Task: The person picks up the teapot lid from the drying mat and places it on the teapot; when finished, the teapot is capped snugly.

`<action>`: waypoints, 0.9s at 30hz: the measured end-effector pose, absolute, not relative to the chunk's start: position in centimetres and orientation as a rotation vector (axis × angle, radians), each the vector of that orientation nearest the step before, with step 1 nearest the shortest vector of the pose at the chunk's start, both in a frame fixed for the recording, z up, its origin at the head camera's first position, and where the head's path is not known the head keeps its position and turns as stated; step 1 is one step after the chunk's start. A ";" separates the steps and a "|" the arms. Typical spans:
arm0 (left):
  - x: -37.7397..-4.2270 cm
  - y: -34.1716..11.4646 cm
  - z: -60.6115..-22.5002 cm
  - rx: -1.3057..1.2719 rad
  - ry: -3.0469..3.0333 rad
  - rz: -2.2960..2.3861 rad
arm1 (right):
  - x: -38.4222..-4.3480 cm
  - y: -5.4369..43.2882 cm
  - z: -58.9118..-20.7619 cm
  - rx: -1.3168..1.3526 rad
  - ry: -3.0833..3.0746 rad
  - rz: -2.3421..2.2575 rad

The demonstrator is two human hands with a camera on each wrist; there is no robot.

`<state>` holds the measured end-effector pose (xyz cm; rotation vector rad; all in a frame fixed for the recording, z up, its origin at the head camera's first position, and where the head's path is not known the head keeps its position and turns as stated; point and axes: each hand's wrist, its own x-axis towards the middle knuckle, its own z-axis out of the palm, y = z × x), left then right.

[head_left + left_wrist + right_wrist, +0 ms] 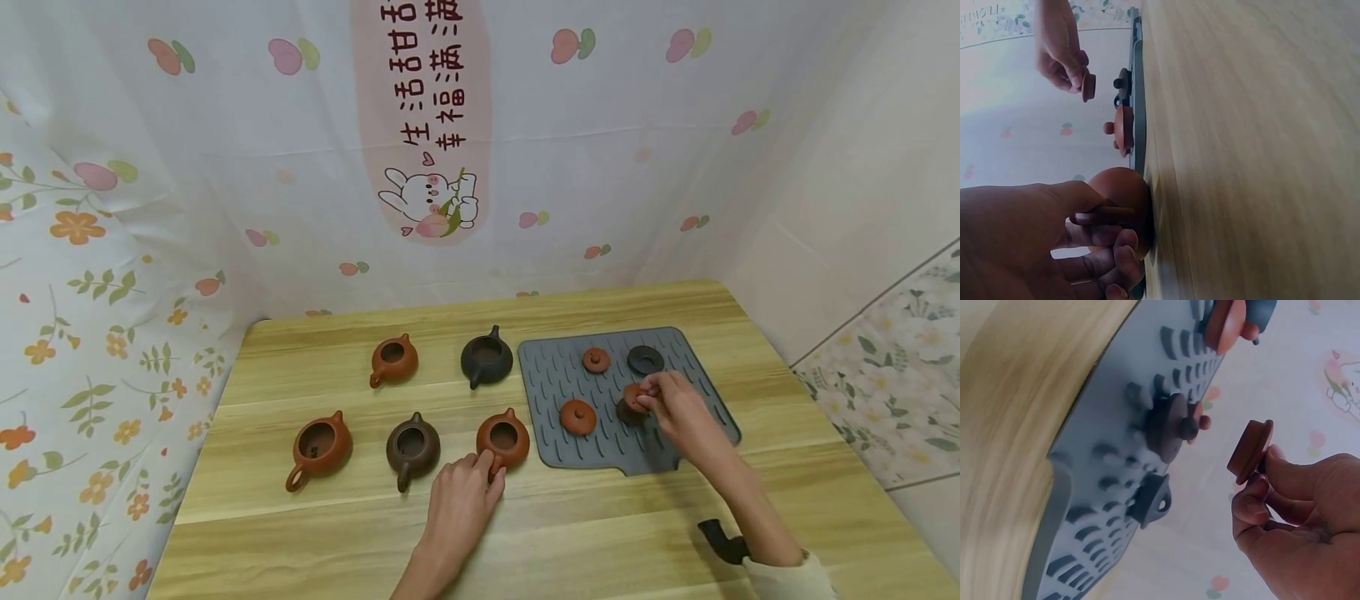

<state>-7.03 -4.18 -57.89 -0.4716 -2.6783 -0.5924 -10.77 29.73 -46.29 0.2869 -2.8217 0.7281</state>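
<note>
Lifted above the grey mat, a reddish-brown teapot lid [1250, 450] is pinched by its knob in the right hand's [678, 412] thumb and fingertips. It overlaps a dark brown lid [1169, 428] on the mat in the head view. The left hand [459, 496] grips the handle of a reddish-brown teapot [516, 452], its thumb and fingers around the handle in the left wrist view. This teapot stands upright on the table, lidless, its spout pointing away. Two more reddish lids [577, 418] and a black lid [645, 360] lie on the mat [551, 375].
Several other lidless teapots stand left of and behind the held one: a black one [501, 367], a dark brown one [427, 454], a small reddish one [407, 367] and a larger reddish one [341, 450]. A curved black piece [722, 542] shows by the right forearm.
</note>
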 end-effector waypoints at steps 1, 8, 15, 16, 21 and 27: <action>-7.1 -4.2 -58.0 -0.471 -2.674 -0.586 | -10.8 29.6 -46.3 0.288 -2.820 0.736; -7.1 -4.2 -57.8 -0.469 -2.676 -0.579 | -11.1 28.4 -46.0 0.319 -2.784 0.736; -7.0 -4.1 -57.4 -0.461 -2.700 -0.595 | -11.3 27.7 -45.8 0.346 -2.784 0.766; -7.0 -4.1 -57.3 -0.461 -2.700 -0.595 | -11.4 27.6 -45.8 0.352 -2.778 0.758; -6.9 -4.0 -57.2 -0.461 -2.695 -0.591 | -11.4 27.2 -45.8 0.360 -2.778 0.764; -7.0 -4.0 -57.4 -0.455 -2.692 -0.586 | -11.4 26.6 -45.7 0.396 -2.785 0.778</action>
